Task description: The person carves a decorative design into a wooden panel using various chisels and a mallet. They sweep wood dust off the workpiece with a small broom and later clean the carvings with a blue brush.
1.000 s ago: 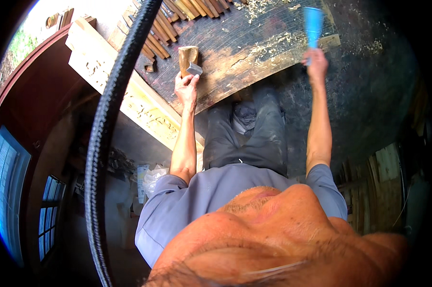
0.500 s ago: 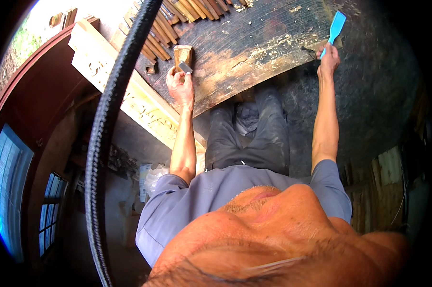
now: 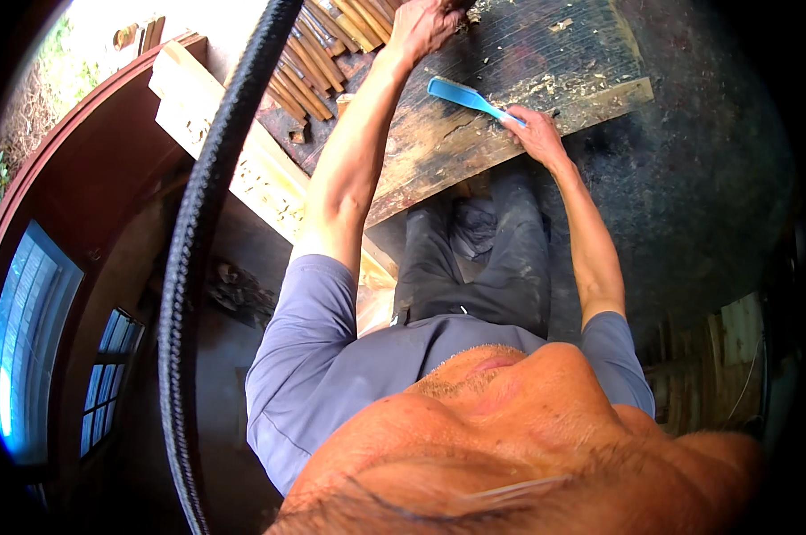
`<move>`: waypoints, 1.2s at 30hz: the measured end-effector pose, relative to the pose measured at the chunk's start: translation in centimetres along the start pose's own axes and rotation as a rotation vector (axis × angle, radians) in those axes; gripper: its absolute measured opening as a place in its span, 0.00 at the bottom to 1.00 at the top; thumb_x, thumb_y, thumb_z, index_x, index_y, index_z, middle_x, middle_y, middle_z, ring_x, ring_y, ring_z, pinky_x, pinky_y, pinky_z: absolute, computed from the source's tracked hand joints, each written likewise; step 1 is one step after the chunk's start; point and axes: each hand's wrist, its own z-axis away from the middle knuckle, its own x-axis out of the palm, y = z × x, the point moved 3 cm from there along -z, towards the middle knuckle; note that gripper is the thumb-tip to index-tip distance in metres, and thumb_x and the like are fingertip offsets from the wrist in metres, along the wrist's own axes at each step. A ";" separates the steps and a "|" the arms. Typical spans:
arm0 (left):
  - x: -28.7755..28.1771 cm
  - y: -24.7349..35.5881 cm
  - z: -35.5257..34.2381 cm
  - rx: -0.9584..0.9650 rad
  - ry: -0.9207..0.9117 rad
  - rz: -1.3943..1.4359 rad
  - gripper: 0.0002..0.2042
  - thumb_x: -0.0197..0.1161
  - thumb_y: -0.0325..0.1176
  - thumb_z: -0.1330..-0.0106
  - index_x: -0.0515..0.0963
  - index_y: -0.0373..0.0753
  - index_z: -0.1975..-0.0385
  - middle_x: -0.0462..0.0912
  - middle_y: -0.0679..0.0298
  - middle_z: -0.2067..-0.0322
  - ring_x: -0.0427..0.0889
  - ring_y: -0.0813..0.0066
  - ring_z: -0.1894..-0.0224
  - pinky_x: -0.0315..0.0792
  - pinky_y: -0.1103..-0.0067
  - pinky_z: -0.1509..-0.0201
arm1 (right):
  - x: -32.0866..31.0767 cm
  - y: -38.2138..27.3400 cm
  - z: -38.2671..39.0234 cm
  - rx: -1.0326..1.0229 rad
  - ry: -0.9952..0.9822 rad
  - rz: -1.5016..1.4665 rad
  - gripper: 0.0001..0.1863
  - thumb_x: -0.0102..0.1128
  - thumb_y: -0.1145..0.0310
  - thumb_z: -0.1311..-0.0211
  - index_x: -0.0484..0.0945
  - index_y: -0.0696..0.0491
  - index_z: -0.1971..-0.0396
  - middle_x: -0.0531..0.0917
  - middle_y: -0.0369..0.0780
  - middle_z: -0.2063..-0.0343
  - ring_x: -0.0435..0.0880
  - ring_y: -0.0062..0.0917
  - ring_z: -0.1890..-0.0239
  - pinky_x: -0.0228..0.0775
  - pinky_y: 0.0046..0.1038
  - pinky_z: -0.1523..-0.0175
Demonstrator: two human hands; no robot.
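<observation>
My right hand (image 3: 535, 134) is closed around the handle of a blue brush (image 3: 461, 93), whose broad head points left over the near part of the wooden workbench (image 3: 510, 53). A pale strip shows along the head's upper edge. My left arm stretches far across the bench. At the top edge of the picture, my left hand (image 3: 425, 28) has its fingers curled by a dark brown thing (image 3: 461, 4), cut off by the frame and too little shown to name. Wood shavings (image 3: 568, 86) lie scattered on the bench, right of the brush.
Several wooden-handled tools (image 3: 309, 67) lie in a row at the bench's far left. A small wooden piece (image 3: 299, 134) sits near them. A long pale timber (image 3: 198, 111) slants along the left side. A thick black braided cable (image 3: 198, 205) crosses the view.
My left hand has gone from the small grey piece by a wooden block to the far edge of the view. My right hand has brought the brush leftward over the bench, its head now pointing left.
</observation>
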 end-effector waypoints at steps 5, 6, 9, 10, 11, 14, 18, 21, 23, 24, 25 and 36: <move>0.4 -0.5 -1.6 -0.163 -0.056 0.423 0.09 0.53 0.31 0.28 0.80 0.35 0.59 0.88 0.57 0.71 0.89 0.70 0.68 0.82 0.73 0.66 | 0.3 1.0 -1.1 0.016 0.063 -0.063 0.14 0.62 0.57 0.29 0.86 0.52 0.57 0.85 0.35 0.76 0.85 0.20 0.72 0.76 0.28 0.64; 0.6 0.2 -2.0 -0.201 -0.066 0.296 0.09 0.54 0.31 0.28 0.80 0.35 0.59 0.88 0.56 0.71 0.89 0.69 0.69 0.82 0.72 0.66 | -0.1 1.9 -0.9 0.032 0.075 -0.057 0.14 0.62 0.57 0.29 0.86 0.52 0.56 0.86 0.35 0.76 0.85 0.19 0.72 0.76 0.28 0.64; -1.7 -4.8 -2.1 -0.004 0.153 0.085 0.09 0.55 0.33 0.28 0.80 0.35 0.59 0.86 0.55 0.73 0.87 0.67 0.71 0.80 0.69 0.67 | 1.1 -1.0 -3.0 -0.070 0.077 -0.017 0.14 0.62 0.57 0.29 0.86 0.52 0.59 0.85 0.34 0.77 0.84 0.18 0.73 0.75 0.26 0.66; -0.4 -4.3 -2.2 -0.057 0.103 0.174 0.09 0.55 0.33 0.28 0.80 0.35 0.59 0.86 0.56 0.74 0.87 0.67 0.71 0.80 0.69 0.67 | 0.4 0.0 -2.9 -0.037 0.104 -0.022 0.14 0.62 0.57 0.28 0.85 0.52 0.60 0.85 0.33 0.78 0.84 0.18 0.74 0.75 0.26 0.67; -0.2 -4.5 -2.1 -0.114 0.069 0.246 0.09 0.55 0.33 0.27 0.80 0.35 0.59 0.86 0.56 0.74 0.86 0.68 0.71 0.80 0.69 0.67 | -0.2 -0.3 -3.3 -0.025 0.122 -0.029 0.14 0.61 0.57 0.28 0.85 0.53 0.61 0.84 0.33 0.78 0.83 0.17 0.75 0.74 0.26 0.67; -0.6 -5.4 -1.9 -0.123 0.105 0.284 0.09 0.58 0.34 0.28 0.79 0.35 0.59 0.86 0.59 0.73 0.85 0.71 0.71 0.79 0.72 0.67 | -1.7 -1.8 -4.6 -0.011 0.230 -0.097 0.14 0.61 0.58 0.27 0.84 0.53 0.65 0.82 0.32 0.79 0.80 0.15 0.77 0.71 0.25 0.69; -0.9 -5.3 -1.6 -0.156 0.120 0.383 0.09 0.59 0.35 0.28 0.79 0.36 0.59 0.84 0.61 0.74 0.83 0.74 0.73 0.77 0.74 0.69 | -3.2 -1.8 -4.9 -0.002 0.375 -0.291 0.12 0.63 0.62 0.28 0.83 0.55 0.66 0.83 0.31 0.77 0.78 0.13 0.78 0.70 0.21 0.71; -0.9 -4.1 -1.3 -0.125 0.103 0.337 0.08 0.60 0.34 0.28 0.80 0.35 0.59 0.84 0.61 0.74 0.83 0.75 0.74 0.77 0.75 0.70 | -6.4 0.6 -3.2 -0.074 0.800 -0.594 0.10 0.58 0.65 0.25 0.81 0.55 0.65 0.83 0.34 0.76 0.80 0.16 0.77 0.71 0.22 0.72; -1.1 -3.8 -1.0 -0.138 0.114 0.283 0.08 0.60 0.33 0.28 0.80 0.35 0.59 0.84 0.61 0.75 0.83 0.74 0.75 0.78 0.74 0.71 | -9.1 2.6 -1.7 0.008 1.111 -0.935 0.12 0.55 0.66 0.23 0.78 0.59 0.66 0.83 0.37 0.77 0.80 0.20 0.78 0.71 0.23 0.71; -1.3 -3.8 -0.5 -0.158 0.090 0.218 0.07 0.60 0.32 0.27 0.79 0.36 0.59 0.84 0.61 0.76 0.82 0.74 0.79 0.77 0.74 0.75 | -9.1 2.3 -0.3 0.031 1.112 -0.835 0.13 0.55 0.65 0.23 0.78 0.58 0.67 0.83 0.37 0.77 0.80 0.20 0.78 0.71 0.23 0.71; -1.5 -3.6 -0.3 -0.137 0.105 0.231 0.06 0.60 0.32 0.27 0.79 0.36 0.59 0.84 0.61 0.76 0.82 0.74 0.79 0.77 0.74 0.76 | -8.7 1.9 1.1 0.055 1.113 -0.734 0.13 0.55 0.65 0.23 0.78 0.57 0.68 0.82 0.36 0.77 0.80 0.20 0.78 0.71 0.23 0.71; 1.6 2.5 -1.5 -0.329 0.170 0.498 0.08 0.63 0.33 0.33 0.77 0.37 0.72 0.77 0.65 0.78 0.73 0.76 0.75 0.70 0.76 0.68 | 4.9 10.9 12.2 0.031 0.389 0.107 0.10 0.63 0.61 0.30 0.80 0.52 0.65 0.82 0.46 0.77 0.84 0.38 0.73 0.72 0.40 0.66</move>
